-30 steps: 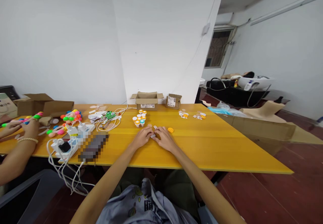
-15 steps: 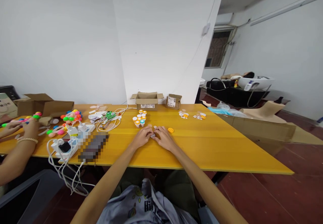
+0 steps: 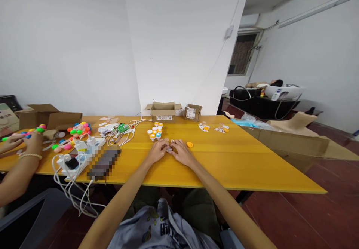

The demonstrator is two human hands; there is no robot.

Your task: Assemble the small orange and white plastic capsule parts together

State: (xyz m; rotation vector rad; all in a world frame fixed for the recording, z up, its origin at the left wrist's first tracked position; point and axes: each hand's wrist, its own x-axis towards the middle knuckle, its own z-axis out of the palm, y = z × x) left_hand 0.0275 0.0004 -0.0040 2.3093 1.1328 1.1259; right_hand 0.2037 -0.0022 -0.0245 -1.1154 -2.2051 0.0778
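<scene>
At the middle of a yellow-brown bench [image 3: 238, 159], I saw the left hand [image 3: 158, 150] and right hand [image 3: 181, 153] nearly meeting, the fingertips of both pinching a small clear plastic piece [image 3: 169, 149] between them; I could not tell whether it touched the surface. A round orange part [image 3: 190, 144] lay just beyond the right hand's knuckles. Behind the left hand I made out a cluster of small containers [image 3: 154, 131] with orange, white and blue tops. An open cardboard box [image 3: 163, 117] stood farther back. At far left, a co-worker's hand [image 3: 34, 141] was among colourful balls [image 3: 80, 129].
</scene>
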